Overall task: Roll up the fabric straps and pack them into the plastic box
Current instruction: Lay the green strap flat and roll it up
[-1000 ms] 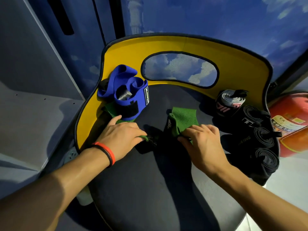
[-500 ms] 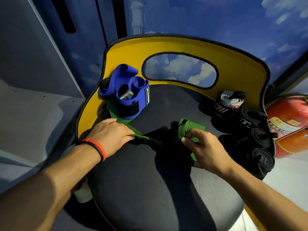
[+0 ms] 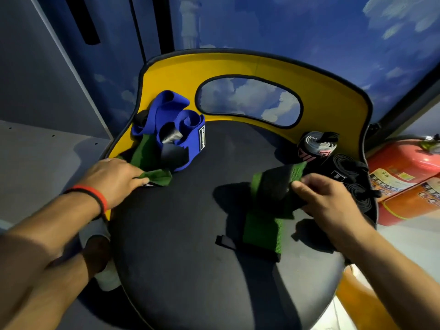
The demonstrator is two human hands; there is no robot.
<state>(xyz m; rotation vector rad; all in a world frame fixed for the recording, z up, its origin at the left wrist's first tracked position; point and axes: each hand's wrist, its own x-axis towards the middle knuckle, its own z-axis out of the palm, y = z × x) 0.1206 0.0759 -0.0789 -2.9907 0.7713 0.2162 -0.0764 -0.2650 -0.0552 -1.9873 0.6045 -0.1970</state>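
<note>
Right hand [image 3: 331, 206] clasping a folded green strap [image 3: 264, 225] over a dark chair seat [image 3: 185, 253]; left hand [image 3: 114, 182] gripping a second green strap [image 3: 158, 176] beside 1 loose blue strap [image 3: 190, 129].

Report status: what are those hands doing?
Left hand grips a green strap by its end. Right hand holds second green strap, unrolled. Blue strap lies over the first. No plastic box in view.

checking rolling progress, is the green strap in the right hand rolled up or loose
Loose: the right hand pinches the green strap near one end; it runs out as a flat band, no coil.
</note>
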